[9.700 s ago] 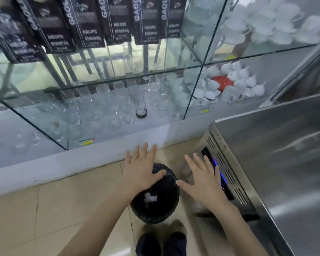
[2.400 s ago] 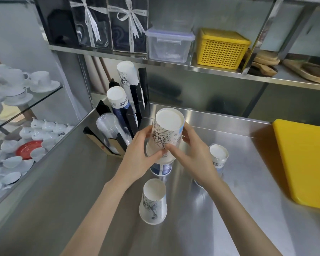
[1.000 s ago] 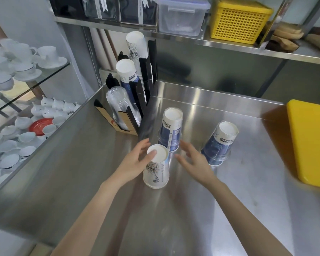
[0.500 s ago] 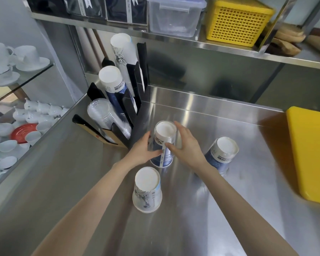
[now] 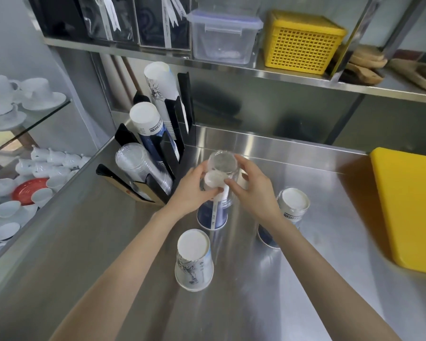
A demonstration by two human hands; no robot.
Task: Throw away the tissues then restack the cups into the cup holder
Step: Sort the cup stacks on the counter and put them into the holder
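Note:
Both hands hold an upside-down clear plastic cup (image 5: 221,161) just above a blue paper cup (image 5: 212,217) that stands upside down on the steel counter (image 5: 231,303). My left hand (image 5: 191,191) grips its left side and my right hand (image 5: 252,190) its right side. The blue cup's white base shows through the clear wall. A white printed paper cup (image 5: 194,263) stands inverted nearer to me. Another blue cup (image 5: 289,207) stands inverted at the right. The black cup holder (image 5: 176,124) at the back left carries a clear stack (image 5: 143,168), a blue stack (image 5: 149,126) and a white stack (image 5: 161,82).
A yellow board (image 5: 408,207) lies at the counter's right edge. The shelf above holds a clear lidded box (image 5: 223,36), a yellow basket (image 5: 303,43) and dark gift boxes. White cups and saucers (image 5: 37,166) fill the glass case to the left.
Half a second ago both hands were closed round the blue cup on the counter. Now they have come up a little with a clear plastic cup held over it.

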